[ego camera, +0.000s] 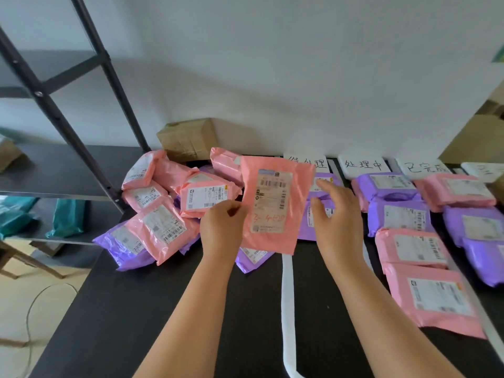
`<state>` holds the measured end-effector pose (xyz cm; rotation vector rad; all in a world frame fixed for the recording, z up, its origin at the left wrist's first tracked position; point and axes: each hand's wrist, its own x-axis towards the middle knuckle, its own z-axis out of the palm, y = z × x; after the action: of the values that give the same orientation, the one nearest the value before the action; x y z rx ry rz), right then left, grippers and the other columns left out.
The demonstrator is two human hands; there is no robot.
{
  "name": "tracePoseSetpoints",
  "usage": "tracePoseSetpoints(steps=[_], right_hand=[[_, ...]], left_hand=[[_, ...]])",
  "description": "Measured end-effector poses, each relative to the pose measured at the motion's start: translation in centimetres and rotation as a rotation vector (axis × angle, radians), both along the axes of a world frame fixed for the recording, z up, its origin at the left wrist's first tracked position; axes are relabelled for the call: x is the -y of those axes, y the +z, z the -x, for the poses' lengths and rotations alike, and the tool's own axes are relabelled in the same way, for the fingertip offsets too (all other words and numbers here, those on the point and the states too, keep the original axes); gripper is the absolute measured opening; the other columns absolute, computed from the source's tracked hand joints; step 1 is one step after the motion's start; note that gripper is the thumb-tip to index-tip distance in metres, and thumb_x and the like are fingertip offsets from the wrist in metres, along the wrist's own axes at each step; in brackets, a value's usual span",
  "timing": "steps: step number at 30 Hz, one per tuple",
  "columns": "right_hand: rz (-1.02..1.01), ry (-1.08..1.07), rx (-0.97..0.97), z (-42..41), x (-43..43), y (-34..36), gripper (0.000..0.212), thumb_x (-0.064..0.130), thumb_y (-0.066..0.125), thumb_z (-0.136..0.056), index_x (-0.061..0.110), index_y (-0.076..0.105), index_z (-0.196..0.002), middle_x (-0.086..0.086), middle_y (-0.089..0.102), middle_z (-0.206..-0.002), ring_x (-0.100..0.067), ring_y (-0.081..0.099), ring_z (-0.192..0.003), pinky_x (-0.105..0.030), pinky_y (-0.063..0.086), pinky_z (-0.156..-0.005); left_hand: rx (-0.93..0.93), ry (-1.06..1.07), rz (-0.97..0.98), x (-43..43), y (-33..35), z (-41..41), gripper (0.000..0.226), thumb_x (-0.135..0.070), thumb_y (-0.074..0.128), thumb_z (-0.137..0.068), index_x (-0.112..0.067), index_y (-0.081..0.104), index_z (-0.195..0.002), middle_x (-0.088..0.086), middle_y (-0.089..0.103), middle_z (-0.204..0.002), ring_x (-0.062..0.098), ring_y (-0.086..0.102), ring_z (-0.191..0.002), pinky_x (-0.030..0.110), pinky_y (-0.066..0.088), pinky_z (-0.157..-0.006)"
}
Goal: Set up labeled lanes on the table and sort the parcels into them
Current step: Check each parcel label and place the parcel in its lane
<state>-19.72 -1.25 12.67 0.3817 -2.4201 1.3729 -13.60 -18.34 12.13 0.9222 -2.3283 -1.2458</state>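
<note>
My left hand (222, 227) pinches the left edge of a flat pink parcel (275, 203) and holds it upright above the black table (136, 309), its label facing me. To the parcel's right, my right hand (334, 211) hovers open with fingers spread and does not touch it. A heap of pink and purple parcels (161, 203) lies at the left. White label cards (364, 165) with handwritten characters stand along the far edge. White tape strips (287, 309) divide the lanes. Sorted parcels (411, 241) lie in the right-hand lanes, and purple ones (321, 211) in the first lane.
A brown cardboard box (188, 139) sits against the wall behind the heap. A dark metal shelf rack (54, 170) stands to the left with teal bags (68, 218) on a lower shelf. A cable (32, 309) lies on the floor at the left.
</note>
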Motion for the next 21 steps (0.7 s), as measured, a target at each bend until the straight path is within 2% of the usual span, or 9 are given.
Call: tracePoseSetpoints(steps=[2, 4, 5, 7, 9, 12, 14, 17, 21], right_hand=[[-0.01, -0.028, 0.117, -0.6, -0.5, -0.5, 0.032, 0.013, 0.061, -0.096, 0.014, 0.062, -0.128, 0.009, 0.06, -0.12, -0.01, 0.052, -0.117, -0.027, 0.041, -0.098], [-0.039, -0.031, 0.185, -0.8, -0.5, -1.1, 0.032, 0.022, 0.061, -0.097, 0.015, 0.063, -0.128, 0.004, 0.062, -0.124, -0.015, 0.055, -0.119, -0.034, 0.045, -0.101], [-0.058, -0.023, 0.211, -0.8, -0.4, -1.3, 0.033, 0.029, 0.06, -0.098, 0.016, 0.063, -0.128, 0.004, 0.063, -0.124, -0.015, 0.056, -0.119, -0.036, 0.047, -0.1], [-0.053, 0.002, 0.249, -0.8, 0.0, -1.1, 0.035, 0.04, 0.057, -0.099, 0.019, 0.064, -0.125, 0.008, 0.065, -0.115, -0.012, 0.058, -0.113, -0.033, 0.05, -0.092], [-0.02, 0.02, 0.259, -0.8, 0.6, -0.7, 0.029, 0.04, 0.057, -0.098, 0.02, 0.065, -0.117, 0.012, 0.064, -0.103, -0.01, 0.06, -0.103, -0.03, 0.05, -0.083], [-0.008, -0.015, 0.219, -0.6, 1.2, -0.3, 0.018, 0.036, 0.063, -0.094, 0.021, 0.065, -0.104, 0.01, 0.065, -0.098, -0.011, 0.062, -0.094, -0.03, 0.054, -0.076], [-0.008, -0.055, 0.182, -0.4, 1.3, -0.1, 0.013, 0.029, 0.066, -0.092, 0.017, 0.066, -0.097, 0.006, 0.066, -0.096, -0.013, 0.061, -0.092, -0.025, 0.047, -0.071], [0.007, -0.053, 0.148, -0.5, 1.4, 0.4, 0.01, 0.022, 0.066, -0.093, 0.014, 0.069, -0.089, 0.006, 0.067, -0.089, -0.015, 0.06, -0.089, -0.026, 0.042, -0.069], [0.038, 0.021, 0.152, -0.8, 1.4, 0.7, 0.014, 0.024, 0.064, -0.094, 0.015, 0.071, -0.087, 0.009, 0.067, -0.085, -0.011, 0.059, -0.087, -0.025, 0.044, -0.069]], left_hand=[[-0.018, 0.059, -0.133, 0.1, 0.5, -0.6, 0.012, -0.027, 0.064, -0.093, -0.022, 0.074, -0.097, -0.015, 0.067, -0.083, 0.001, 0.057, -0.074, 0.019, 0.041, -0.061], [-0.049, 0.08, -0.241, 0.2, 0.8, -1.0, 0.011, -0.027, 0.066, -0.092, -0.021, 0.075, -0.096, -0.006, 0.072, -0.091, 0.011, 0.061, -0.079, 0.029, 0.051, -0.073], [-0.062, 0.078, -0.292, 0.2, 1.0, -1.1, 0.01, -0.026, 0.067, -0.091, -0.021, 0.075, -0.093, -0.003, 0.073, -0.091, 0.015, 0.063, -0.08, 0.035, 0.054, -0.078], [-0.093, 0.062, -0.383, 0.1, 1.5, -1.3, 0.009, -0.026, 0.069, -0.09, -0.025, 0.074, -0.082, -0.004, 0.074, -0.084, 0.017, 0.064, -0.077, 0.038, 0.056, -0.082], [-0.103, 0.045, -0.421, 0.1, 2.0, -1.4, 0.012, -0.025, 0.07, -0.09, -0.026, 0.073, -0.078, -0.004, 0.073, -0.08, 0.014, 0.062, -0.07, 0.035, 0.055, -0.079], [-0.129, 0.025, -0.47, 0.1, 2.7, -1.5, 0.009, -0.021, 0.069, -0.091, -0.019, 0.074, -0.083, -0.002, 0.073, -0.081, 0.012, 0.06, -0.068, 0.026, 0.053, -0.068], [-0.14, 0.007, -0.505, 0.3, 3.1, -1.6, 0.007, -0.018, 0.069, -0.09, -0.015, 0.073, -0.086, -0.002, 0.073, -0.083, 0.012, 0.06, -0.07, 0.023, 0.05, -0.066], [-0.159, 0.008, -0.505, 0.5, 3.6, -1.7, 0.003, -0.014, 0.068, -0.088, -0.014, 0.07, -0.09, -0.002, 0.071, -0.085, 0.013, 0.061, -0.073, 0.023, 0.049, -0.065], [-0.251, 0.009, -0.484, 0.7, 4.7, -1.4, 0.014, -0.02, 0.068, -0.086, -0.018, 0.067, -0.1, -0.002, 0.071, -0.087, 0.015, 0.065, -0.078, 0.028, 0.052, -0.065]])
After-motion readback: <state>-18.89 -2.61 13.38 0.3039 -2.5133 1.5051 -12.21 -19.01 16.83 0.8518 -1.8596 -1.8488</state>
